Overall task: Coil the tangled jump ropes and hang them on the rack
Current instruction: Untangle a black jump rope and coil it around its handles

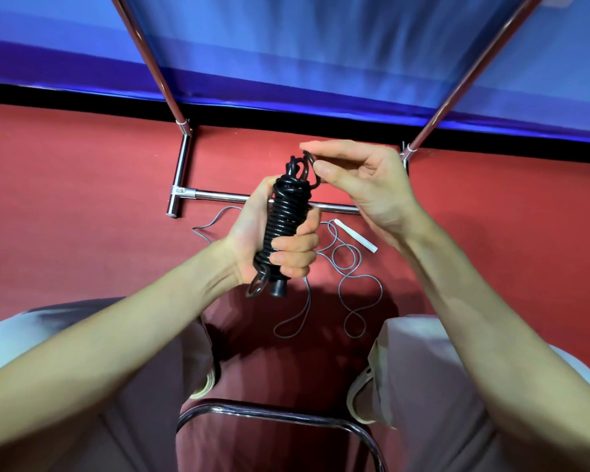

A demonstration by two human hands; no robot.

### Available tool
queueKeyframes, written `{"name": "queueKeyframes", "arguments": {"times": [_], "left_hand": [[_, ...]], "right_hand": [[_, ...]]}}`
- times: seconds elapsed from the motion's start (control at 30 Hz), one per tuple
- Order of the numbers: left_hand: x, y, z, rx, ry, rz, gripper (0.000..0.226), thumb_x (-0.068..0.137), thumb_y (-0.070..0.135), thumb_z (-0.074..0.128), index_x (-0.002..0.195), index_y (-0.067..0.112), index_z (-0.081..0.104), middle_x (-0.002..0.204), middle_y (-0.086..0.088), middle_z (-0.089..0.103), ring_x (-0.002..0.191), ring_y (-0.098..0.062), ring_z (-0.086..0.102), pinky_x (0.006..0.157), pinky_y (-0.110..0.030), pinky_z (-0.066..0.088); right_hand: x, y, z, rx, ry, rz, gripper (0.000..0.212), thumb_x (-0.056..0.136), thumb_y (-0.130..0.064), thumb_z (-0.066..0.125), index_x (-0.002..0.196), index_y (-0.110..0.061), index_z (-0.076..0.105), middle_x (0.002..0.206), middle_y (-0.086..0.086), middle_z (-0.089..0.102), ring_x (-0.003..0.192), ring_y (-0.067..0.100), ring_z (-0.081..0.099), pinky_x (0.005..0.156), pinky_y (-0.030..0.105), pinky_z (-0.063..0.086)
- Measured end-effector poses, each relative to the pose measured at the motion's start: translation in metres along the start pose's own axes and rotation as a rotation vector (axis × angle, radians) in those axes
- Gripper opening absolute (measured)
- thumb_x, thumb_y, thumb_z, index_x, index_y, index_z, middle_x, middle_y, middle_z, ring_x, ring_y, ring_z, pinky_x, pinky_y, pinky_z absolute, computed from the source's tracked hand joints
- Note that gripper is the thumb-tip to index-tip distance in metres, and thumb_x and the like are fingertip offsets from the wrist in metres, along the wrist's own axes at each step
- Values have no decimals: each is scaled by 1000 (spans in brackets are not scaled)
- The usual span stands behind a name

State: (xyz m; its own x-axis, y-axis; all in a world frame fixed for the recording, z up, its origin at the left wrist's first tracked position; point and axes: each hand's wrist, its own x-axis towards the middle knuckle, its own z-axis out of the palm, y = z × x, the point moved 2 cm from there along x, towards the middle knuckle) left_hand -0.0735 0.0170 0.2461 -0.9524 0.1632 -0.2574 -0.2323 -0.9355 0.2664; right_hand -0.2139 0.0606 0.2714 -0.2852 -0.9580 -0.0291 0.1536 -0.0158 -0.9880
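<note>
A black jump rope (288,219) sits mid-frame, wound in tight turns round its handles into a fat upright bundle — small loops sticking out top and bottom. Below and to its right, a thin grey jump rope (349,267) sprawls in loose loops on the red floor, its white handle (356,236) lying slantwise. The chrome rack (181,172) stands behind, across the upper frame.

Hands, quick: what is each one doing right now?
Left hand: closed, gripping the coiled black jump rope.
Right hand: closed, pinching a loose loop at the top of that rope.
</note>
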Motion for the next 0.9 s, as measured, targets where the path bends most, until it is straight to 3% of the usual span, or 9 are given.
{"name": "queueKeyframes", "arguments": {"times": [0.17, 0.3, 0.43, 0.53, 0.63, 0.73, 0.9], "left_hand": [[2, -3, 8, -116, -140, -73, 60, 89, 53, 26, 70, 2, 50, 46, -3, 34, 38, -18, 33, 47, -25, 33], [0, -1, 11, -182, -177, -150, 63, 90, 58, 26, 70, 2, 49, 45, -4, 35, 37, -19, 34, 46, -26, 36], [0, 3, 6, -255, -174, -225, 74, 91, 67, 21, 76, 0, 51, 48, -7, 38, 40, -20, 37, 47, -30, 39], [-3, 4, 5, -202, -20, -197, 75, 93, 65, 19, 90, -1, 54, 51, -7, 46, 39, -18, 40, 46, -25, 38], [-2, 7, 11, 23, 301, -59, 57, 90, 61, 35, 89, 7, 53, 60, -6, 48, 40, -18, 44, 41, -19, 40], [2, 12, 14, 176, 505, 123, 48, 97, 54, 34, 81, 11, 49, 61, -11, 50, 38, -21, 47, 42, -22, 44], [3, 23, 17, 534, 798, 217, 56, 102, 52, 29, 89, 3, 53, 62, -18, 59, 41, -26, 55, 42, -28, 48]], "right_hand": [[-4, 0, 5, 100, -25, 27, 22, 83, -3, 66, 102, -12, 73, 107, 12, 72, 101, 29, 66, 94, 43, 52], [-3, 0, 3, 63, -16, 14, 22, 79, 0, 68, 97, -13, 74, 104, 10, 71, 101, 26, 66, 93, 41, 52], [-4, -2, 4, -7, 29, -31, 26, 79, 8, 67, 100, -7, 70, 98, 7, 68, 92, 17, 66, 83, 30, 53], [-4, -1, 2, -26, 80, -9, 26, 78, 11, 67, 97, -7, 70, 94, 3, 71, 85, 17, 69, 82, 30, 55], [-5, -1, 3, -75, 146, -10, 27, 77, 12, 69, 90, -11, 71, 90, -3, 72, 81, 13, 70, 80, 28, 55], [-6, -2, 7, -153, 211, -26, 29, 78, 12, 69, 88, -15, 71, 91, 2, 67, 76, 7, 69, 75, 22, 54], [-7, 0, 12, -240, 298, -38, 31, 77, 11, 70, 88, -18, 71, 89, -1, 63, 76, 8, 68, 75, 20, 54]]}}
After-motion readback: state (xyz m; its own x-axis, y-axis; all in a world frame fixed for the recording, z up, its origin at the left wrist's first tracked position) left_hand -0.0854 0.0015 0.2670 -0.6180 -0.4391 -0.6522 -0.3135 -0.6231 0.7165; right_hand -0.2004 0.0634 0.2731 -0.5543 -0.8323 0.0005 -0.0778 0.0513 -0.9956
